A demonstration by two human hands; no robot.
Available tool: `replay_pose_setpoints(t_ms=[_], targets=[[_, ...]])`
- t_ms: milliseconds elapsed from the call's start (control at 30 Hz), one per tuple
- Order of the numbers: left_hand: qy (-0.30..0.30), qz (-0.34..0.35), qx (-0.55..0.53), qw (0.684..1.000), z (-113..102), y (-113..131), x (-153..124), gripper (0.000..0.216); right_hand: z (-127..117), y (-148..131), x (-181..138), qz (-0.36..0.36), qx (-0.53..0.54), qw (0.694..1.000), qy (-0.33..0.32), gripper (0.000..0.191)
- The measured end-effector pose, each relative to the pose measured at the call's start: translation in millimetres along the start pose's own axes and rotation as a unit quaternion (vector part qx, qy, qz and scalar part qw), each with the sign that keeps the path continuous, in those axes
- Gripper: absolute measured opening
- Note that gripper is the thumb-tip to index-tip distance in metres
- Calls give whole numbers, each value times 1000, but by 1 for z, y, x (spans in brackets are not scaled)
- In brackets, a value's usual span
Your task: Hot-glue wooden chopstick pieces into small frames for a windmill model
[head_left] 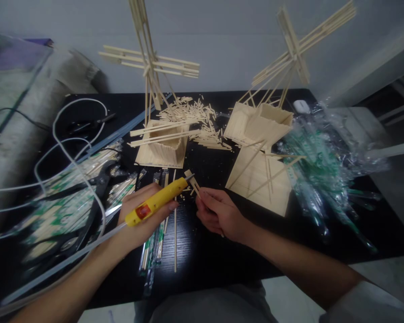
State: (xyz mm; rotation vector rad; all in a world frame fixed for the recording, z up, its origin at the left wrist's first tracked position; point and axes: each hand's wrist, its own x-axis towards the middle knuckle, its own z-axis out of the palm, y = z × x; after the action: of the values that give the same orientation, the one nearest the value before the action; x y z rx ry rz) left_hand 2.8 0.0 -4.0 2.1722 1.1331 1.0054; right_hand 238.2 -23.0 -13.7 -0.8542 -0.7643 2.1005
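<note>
My left hand [144, 220] is wrapped round a yellow hot glue gun [158, 201] with a red switch; a long glue stick [63, 262] runs out of its back end. The nozzle touches or almost touches a small assembly of wooden sticks [192, 180]. Pinched in my right hand [222, 214], that assembly points up and to the left. Just beyond my hands stands a stick-built box [164, 151] on a flat base, with several sticks laid across its top and a windmill-like cross [148, 67] rising behind it. A single long stick [175, 242] lies between my hands.
Cut stick pieces [202, 116] are heaped at the back. A second box model [252, 123] and a flat stick panel [261, 179] stand right of centre. Plastic wrappers [313, 157] cover the right side. Large black-handled cutters [97, 184], wrapped chopsticks [70, 211] and a white cable [55, 130] lie left.
</note>
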Motion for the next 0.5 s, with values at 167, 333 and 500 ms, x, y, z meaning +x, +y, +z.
replay_pose_setpoints(t_ms=[167, 333, 500], targets=[[9, 6, -4, 1000, 0, 3, 2, 27, 0, -1, 0, 1, -6, 1000, -5, 53], [2, 6, -10, 1000, 1, 3, 1, 28, 0, 0, 0, -1, -13, 1000, 1, 52], [-5, -3, -9, 1000, 2, 2, 0, 29, 0, 1, 0, 2, -6, 1000, 0, 52]])
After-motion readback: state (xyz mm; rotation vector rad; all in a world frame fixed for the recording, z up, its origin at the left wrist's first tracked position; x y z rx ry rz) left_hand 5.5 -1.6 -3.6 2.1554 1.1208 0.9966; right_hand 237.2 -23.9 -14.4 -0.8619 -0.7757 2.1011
